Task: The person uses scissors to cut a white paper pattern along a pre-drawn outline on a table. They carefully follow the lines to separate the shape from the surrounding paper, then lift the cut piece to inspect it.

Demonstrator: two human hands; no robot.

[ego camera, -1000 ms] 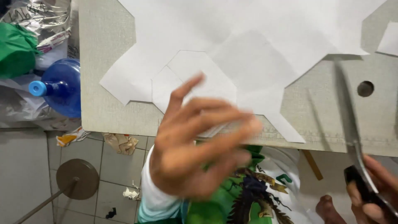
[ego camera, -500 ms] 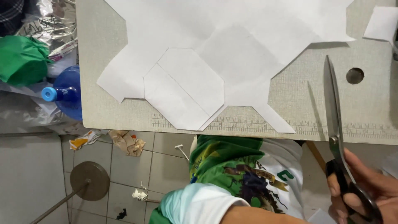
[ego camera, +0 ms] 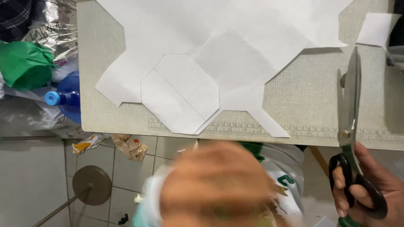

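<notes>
the right hand [ego camera: 370, 189] sits at about 4 o'clock in the view, its grip closed through the black loop handles of a pair of scissors [ego camera: 350, 126]; fingers pass through the loops and wrap them firmly. the scissors' long metal blades point up toward 12 o'clock, lying together and nearly closed, with the pivot screw over the near edge of the surface [ego camera: 311, 105] and the tips reaching up across it.

the left hand [ego camera: 216, 185] is at 6 o'clock, badly blurred, below the surface edge; i cannot tell how far its grip is open or whether it has hold of anything.

the surface is a pale grey-green board with ruler markings printed along its near edge. on it, toward 11 o'clock from the scissors and well apart from the blades, lies a big sheet of white paper [ego camera: 219, 38] cut to an irregular outline, with a smaller eight-sided white paper piece [ego camera: 181, 94] lying on top near the board's near edge. a small white paper scrap [ego camera: 376, 28] rests at 1 o'clock.

at 9 o'clock, off the surface, are a blue plastic bottle [ego camera: 67, 98] with a light blue cap, a crumpled green bag [ego camera: 23, 63] and crinkled foil. below is a tiled floor [ego camera: 25, 180] with bits of litter and a round metal stand base [ego camera: 91, 185].
</notes>
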